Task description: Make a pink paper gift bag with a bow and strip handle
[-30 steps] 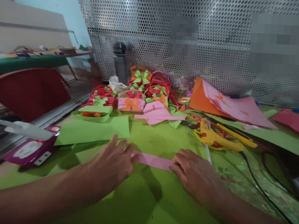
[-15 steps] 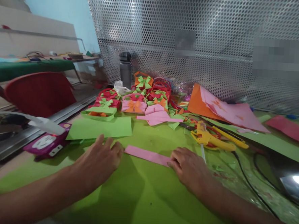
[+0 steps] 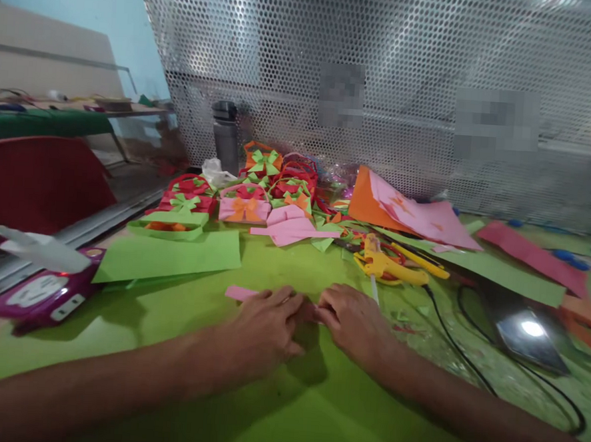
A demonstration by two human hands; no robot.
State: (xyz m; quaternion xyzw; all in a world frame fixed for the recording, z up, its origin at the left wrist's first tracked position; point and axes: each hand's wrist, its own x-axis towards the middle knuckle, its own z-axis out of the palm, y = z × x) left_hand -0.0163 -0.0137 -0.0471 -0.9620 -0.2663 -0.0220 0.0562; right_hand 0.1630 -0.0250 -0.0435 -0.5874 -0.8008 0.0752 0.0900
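Observation:
A pink paper strip (image 3: 240,293) lies on the green tabletop in front of me, its left end showing and its middle covered. My left hand (image 3: 269,319) rests over the strip, fingers stretched across it and thumb apart. Close beside those fingertips, my right hand (image 3: 352,321) is closed in a pinch on the strip's right end. Beyond my hands sit a folded pink paper piece (image 3: 290,225) with a narrow band across it and a light green paper sheet (image 3: 183,257).
Several small paper bags with bows (image 3: 246,208) stand at the back, near a grey bottle (image 3: 225,137). A yellow glue gun (image 3: 393,267) with a black cord lies right, by a phone-like dark object (image 3: 531,339). A purple power strip (image 3: 45,292) is at left.
My left hand has moved right, from beside the strip's left end to over its middle, close to my right hand. The right hand still pinches the right end. The view has shifted right.

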